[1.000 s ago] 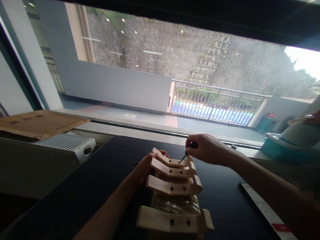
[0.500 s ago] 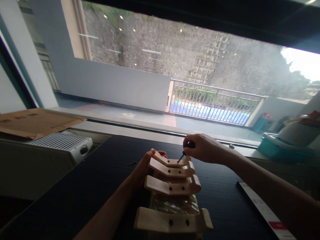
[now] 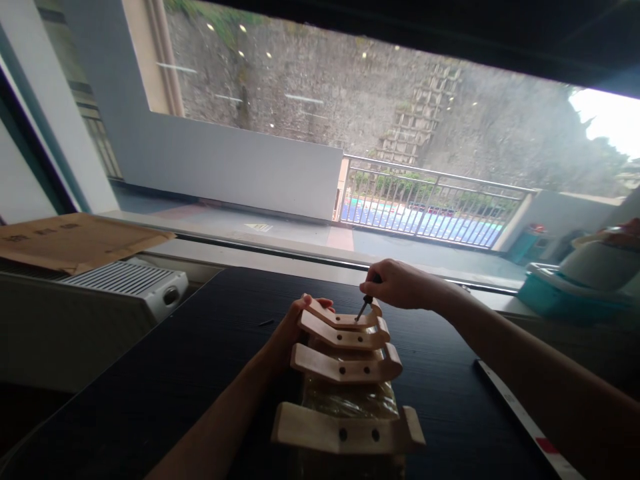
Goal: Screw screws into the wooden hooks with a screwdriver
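Observation:
Several bent wooden pieces, each with two dark holes or screws, are lined up on a base wrapped in shiny clear film (image 3: 350, 399). My left hand (image 3: 299, 319) grips the left end of the farthest wooden piece (image 3: 345, 321), with fingers curled behind it. In my right hand (image 3: 395, 283) is a screwdriver (image 3: 364, 307) with a dark handle. It is tilted, and its tip sits at the right hole of that same piece. The nearest wooden piece (image 3: 310, 427) stands apart from the others at the front.
A small dark strip (image 3: 267, 323) lies on the black table (image 3: 200, 353) left of my left hand. A flat white panel (image 3: 520, 417) is under my right forearm. A brown envelope (image 3: 75, 240) rests on a white radiator (image 3: 145, 287). A teal basin (image 3: 555, 293) stands by the window.
My right hand has risen slightly and shifted a little left, and the screwdriver stays at the same hole. The left hand keeps its hold. The camera has shifted slightly.

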Demonstrator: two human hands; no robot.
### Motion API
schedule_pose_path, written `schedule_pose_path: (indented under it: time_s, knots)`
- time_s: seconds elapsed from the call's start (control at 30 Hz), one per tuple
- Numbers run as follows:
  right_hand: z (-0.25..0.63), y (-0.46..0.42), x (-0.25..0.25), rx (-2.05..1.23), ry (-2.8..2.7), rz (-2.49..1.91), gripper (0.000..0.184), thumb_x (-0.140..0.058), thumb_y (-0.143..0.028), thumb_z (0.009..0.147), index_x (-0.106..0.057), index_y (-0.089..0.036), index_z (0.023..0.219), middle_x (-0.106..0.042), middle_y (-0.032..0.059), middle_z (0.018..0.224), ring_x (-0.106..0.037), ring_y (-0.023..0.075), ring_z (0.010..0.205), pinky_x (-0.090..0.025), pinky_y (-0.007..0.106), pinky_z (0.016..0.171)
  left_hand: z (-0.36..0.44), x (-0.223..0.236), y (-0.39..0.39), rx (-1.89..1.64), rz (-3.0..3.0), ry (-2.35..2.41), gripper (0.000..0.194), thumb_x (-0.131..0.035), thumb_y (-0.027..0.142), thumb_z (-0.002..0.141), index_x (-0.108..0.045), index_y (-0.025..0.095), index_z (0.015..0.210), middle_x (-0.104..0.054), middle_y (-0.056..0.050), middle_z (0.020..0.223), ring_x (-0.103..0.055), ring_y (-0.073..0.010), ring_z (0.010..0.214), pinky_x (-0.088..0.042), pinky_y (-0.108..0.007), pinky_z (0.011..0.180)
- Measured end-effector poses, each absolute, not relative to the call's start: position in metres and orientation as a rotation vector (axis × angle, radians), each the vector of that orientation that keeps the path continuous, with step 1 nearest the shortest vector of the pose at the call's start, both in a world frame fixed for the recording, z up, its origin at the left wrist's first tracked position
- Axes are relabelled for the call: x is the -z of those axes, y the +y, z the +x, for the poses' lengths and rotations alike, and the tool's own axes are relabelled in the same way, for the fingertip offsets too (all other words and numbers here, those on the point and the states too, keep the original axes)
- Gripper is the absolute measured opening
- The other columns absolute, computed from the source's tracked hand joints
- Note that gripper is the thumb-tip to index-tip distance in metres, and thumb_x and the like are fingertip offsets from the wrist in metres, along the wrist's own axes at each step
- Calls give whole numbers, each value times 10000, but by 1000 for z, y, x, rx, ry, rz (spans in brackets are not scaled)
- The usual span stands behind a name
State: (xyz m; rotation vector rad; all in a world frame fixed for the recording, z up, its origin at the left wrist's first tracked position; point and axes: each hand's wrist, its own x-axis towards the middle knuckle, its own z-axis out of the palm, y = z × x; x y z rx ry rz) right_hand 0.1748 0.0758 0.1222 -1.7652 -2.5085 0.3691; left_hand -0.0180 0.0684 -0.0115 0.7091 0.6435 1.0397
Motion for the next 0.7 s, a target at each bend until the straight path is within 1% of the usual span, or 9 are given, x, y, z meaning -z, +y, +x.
schedule_pose_path:
  time_s: [0.1, 0.2, 0.33, 0.47, 0.6, 0.7]
  knots:
    - [175, 76, -126, -276, -2519, -1763, 344, -487, -447, 806, -654, -151, 853, -655, 63, 747, -500, 110, 559, -339, 248, 488, -18, 10, 67, -1046, 702, 648, 395, -528, 486, 775, -626, 143, 945, -670, -87, 898, -653, -248, 826, -493, -345, 754]
    - [175, 74, -138, -294, -2656, -1574, 284, -538, -406, 781, -646, -190, 931, -659, 37, 825, -519, 107, 603, -360, 242, 520, -18, 9, 66, -1049, 692, 663, 394, -544, 482, 768, -625, 143, 950, -671, -87, 892, -654, -253, 829, -497, -350, 748]
    - [175, 72, -145, -313, -2749, -1455, 221, -478, -327, 824, -643, -200, 899, -651, 11, 765, -498, 93, 568, -358, 234, 516, -17, 9, 65, -1057, 695, 674, 408, -535, 491, 774, -620, 139, 963, -673, -99, 928, -650, -265, 879, -496, -341, 747]
    - [173, 73, -135, -202, -2694, -1509, 222, -448, -320, 845, -615, -177, 872, -644, 29, 773, -501, 99, 590, -345, 235, 524, -16, 8, 65, -1053, 701, 695, 402, -529, 486, 780, -619, 140, 965, -673, -100, 949, -651, -262, 884, -497, -328, 740]
    - [173, 75, -125, -95, -2580, -1623, 273, -405, -352, 869, -586, -148, 890, -636, 58, 770, -483, 107, 578, -325, 244, 508, -15, 5, 63, -1060, 697, 708, 392, -532, 481, 779, -615, 146, 963, -675, -99, 953, -653, -262, 884, -500, -327, 740]
    - [173, 75, -126, -74, -2579, -1647, 292, -405, -382, 865, -587, -155, 892, -634, 57, 766, -476, 108, 566, -308, 251, 499, -15, 5, 61, -1068, 696, 702, 398, -516, 491, 789, -617, 147, 961, -674, -99, 946, -655, -255, 870, -500, -327, 741]
